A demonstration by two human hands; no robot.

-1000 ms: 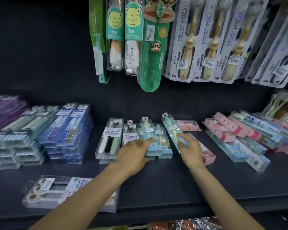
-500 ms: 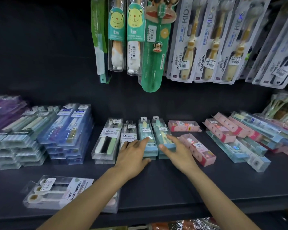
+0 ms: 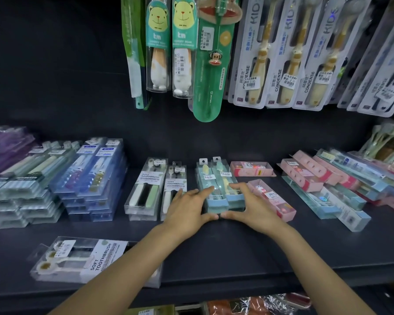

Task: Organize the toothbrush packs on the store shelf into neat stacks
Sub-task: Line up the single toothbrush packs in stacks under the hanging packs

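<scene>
The left hand (image 3: 187, 209) and the right hand (image 3: 250, 206) are framing the blue toothbrush packs (image 3: 218, 189) at mid-shelf, fingers lying fairly straight along the two long sides and thumbs nearly meeting at the near end; neither hand is curling round a pack, so both are pressing rather than gripping, seemingly to square the edges of that pile; the packs are lying flat on the dark shelf (image 3: 225, 251), side by side and stacked on others of the same kind, hang-tabs pointing to the back wall. Just left of the left hand the soft toothbrush packs (image 3: 146, 189) are sitting in two short piles; just right of the right hand a pink pack (image 3: 273, 198) is lying askew, touching or nearly touching the fingers; beyond it the pink and teal boxes (image 3: 323, 185) are overlapping loosely and probably need straightening next; a loose soft toothbrush pack (image 3: 84, 260) is lying alone at the near left edge.
</scene>
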